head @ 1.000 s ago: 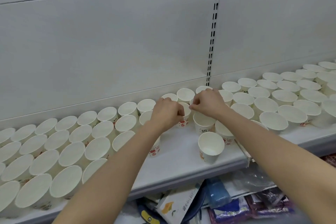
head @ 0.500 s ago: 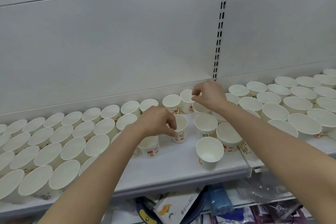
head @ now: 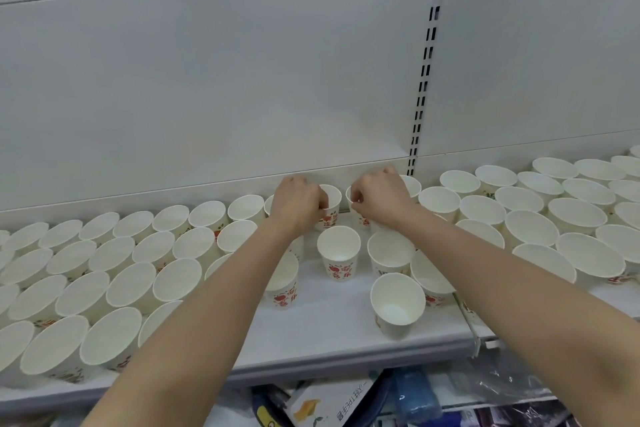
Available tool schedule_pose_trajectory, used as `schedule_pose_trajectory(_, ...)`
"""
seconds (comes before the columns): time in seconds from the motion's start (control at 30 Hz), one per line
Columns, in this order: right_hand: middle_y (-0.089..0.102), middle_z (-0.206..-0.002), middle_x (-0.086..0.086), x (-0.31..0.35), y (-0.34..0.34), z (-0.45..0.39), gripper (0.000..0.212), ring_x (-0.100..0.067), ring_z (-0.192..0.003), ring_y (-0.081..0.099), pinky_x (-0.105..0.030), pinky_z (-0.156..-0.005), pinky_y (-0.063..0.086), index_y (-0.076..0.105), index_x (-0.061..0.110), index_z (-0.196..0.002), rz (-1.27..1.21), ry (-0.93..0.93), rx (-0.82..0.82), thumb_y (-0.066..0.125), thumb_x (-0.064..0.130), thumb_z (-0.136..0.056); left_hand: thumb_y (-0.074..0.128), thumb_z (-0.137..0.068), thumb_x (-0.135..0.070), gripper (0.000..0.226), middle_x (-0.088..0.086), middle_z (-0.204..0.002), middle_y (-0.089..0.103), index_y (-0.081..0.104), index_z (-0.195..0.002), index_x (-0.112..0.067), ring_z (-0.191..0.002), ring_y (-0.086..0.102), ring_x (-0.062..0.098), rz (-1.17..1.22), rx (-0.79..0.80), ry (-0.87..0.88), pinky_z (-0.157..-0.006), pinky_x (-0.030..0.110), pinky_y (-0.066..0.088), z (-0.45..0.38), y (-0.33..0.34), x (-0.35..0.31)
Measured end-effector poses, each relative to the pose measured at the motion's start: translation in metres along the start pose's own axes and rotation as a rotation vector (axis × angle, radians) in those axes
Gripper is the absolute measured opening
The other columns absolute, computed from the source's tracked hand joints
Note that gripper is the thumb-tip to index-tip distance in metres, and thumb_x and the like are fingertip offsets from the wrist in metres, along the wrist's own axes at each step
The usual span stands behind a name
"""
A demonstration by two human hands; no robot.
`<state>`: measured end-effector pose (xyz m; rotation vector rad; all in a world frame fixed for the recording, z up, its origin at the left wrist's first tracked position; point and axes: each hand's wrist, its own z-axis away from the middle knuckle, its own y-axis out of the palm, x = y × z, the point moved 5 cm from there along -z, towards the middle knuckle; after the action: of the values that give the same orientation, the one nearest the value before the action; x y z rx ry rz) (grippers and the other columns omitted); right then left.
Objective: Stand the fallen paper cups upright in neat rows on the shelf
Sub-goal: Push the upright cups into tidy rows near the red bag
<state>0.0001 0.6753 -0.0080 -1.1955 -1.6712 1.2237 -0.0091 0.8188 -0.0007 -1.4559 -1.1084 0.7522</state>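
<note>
Both bare forearms reach straight out over the shelf (head: pixel 311 333) to its back row, backs of the hands up. The left hand (head: pixel 298 206) curls its fingers on the rim of an upright cup (head: pixel 330 206), and the right hand (head: pixel 379 199) pinches the rim of the next cup (head: pixel 356 215), just beside it against the back panel (head: pixel 242 97). Upright cups stand in rows to either side, with a few loose ones (head: pixel 398 305) nearer the front edge.

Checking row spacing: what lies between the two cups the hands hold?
Head view: only a narrow bare gap of shelf between left cup and right cup.
</note>
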Motion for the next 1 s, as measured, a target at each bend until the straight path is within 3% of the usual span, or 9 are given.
schedule_pose_trajectory(0.13, 0.066, -0.069, 0.002, 0.005, 0.003, 0.0, 0.013, -0.022, -0.074, 0.058, -0.031, -0.075, 0.026, 0.068, 0.021, -0.07, -0.029, 0.004, -0.035, 0.058, 0.021, -0.079, 0.061, -0.087, -0.032, 0.015, -0.003, -0.088, 0.072, 0.074, -0.093, -0.029, -0.094, 0.057, 0.021, 0.022, 0.022, 0.014, -0.076, 0.029, 0.03, -0.003, 0.007, 0.003)
schedule_pose_trajectory(0.3, 0.069, -0.075, 0.007, -0.003, -0.002, 0.004, 0.017, -0.017, -0.078, 0.058, -0.032, -0.084, 0.029, 0.071, 0.024, -0.076, -0.183, 0.028, -0.048, 0.067, 0.04, -0.082, 0.065, -0.086, -0.039, 0.019, -0.009, -0.098, 0.072, 0.073, -0.102, -0.032, -0.097, 0.058, 0.018, 0.147, -0.018, 0.028, -0.084, 0.03, 0.036, 0.001, 0.001, 0.002)
schedule_pose_trajectory(0.5, 0.068, -0.071, 0.011, -0.026, -0.037, 0.024, 0.019, -0.011, -0.077, 0.057, -0.029, -0.087, 0.023, 0.071, 0.029, -0.07, -0.245, 0.047, -0.149, 0.072, 0.047, -0.076, 0.076, -0.077, -0.037, 0.005, -0.014, -0.077, 0.071, 0.077, -0.081, -0.034, -0.078, 0.053, 0.009, 0.469, -0.161, 0.034, -0.068, 0.026, 0.035, 0.043, -0.035, -0.011)
schedule_pose_trajectory(0.63, 0.069, -0.078, 0.012, -0.029, -0.038, 0.049, 0.024, -0.011, -0.087, 0.051, -0.031, -0.087, 0.024, 0.071, 0.032, -0.076, -0.179, 0.068, -0.084, 0.069, 0.055, -0.074, 0.078, -0.068, -0.054, 0.029, -0.018, -0.084, 0.068, 0.074, -0.088, -0.034, -0.082, 0.05, 0.004, 0.469, -0.05, 0.093, -0.076, 0.026, 0.041, 0.079, -0.03, -0.026)
schedule_pose_trajectory(0.77, 0.065, -0.088, 0.01, -0.037, -0.037, 0.06, 0.043, -0.019, -0.096, 0.05, -0.036, -0.084, 0.029, 0.071, 0.03, -0.093, -0.112, 0.204, -0.095, 0.066, 0.064, -0.068, 0.072, -0.06, -0.07, 0.071, -0.017, -0.124, 0.057, 0.059, -0.122, -0.038, -0.109, 0.044, 0.016, 0.302, -0.01, 0.02, -0.093, 0.033, 0.033, 0.085, -0.017, -0.026)
schedule_pose_trajectory(0.83, 0.063, -0.09, 0.007, -0.036, -0.034, 0.061, 0.056, -0.02, -0.097, 0.05, -0.037, -0.083, 0.027, 0.068, 0.027, -0.094, -0.091, 0.258, -0.031, 0.062, 0.073, -0.062, 0.071, -0.059, -0.071, 0.087, -0.013, -0.134, 0.052, 0.047, -0.134, -0.035, -0.116, 0.041, 0.018, 0.246, 0.051, -0.031, -0.095, 0.034, 0.029, 0.083, -0.013, -0.028)
schedule_pose_trajectory(1.0, 0.06, -0.109, -0.003, -0.023, -0.024, 0.059, 0.075, -0.027, -0.106, 0.045, -0.039, -0.083, 0.026, 0.061, 0.02, -0.103, 0.067, 0.298, 0.053, 0.056, 0.08, -0.059, 0.068, -0.068, -0.064, 0.079, -0.004, -0.131, 0.057, 0.046, -0.136, -0.03, -0.119, 0.044, 0.022, 0.215, 0.103, -0.086, -0.093, 0.037, 0.029, 0.075, -0.004, -0.038)
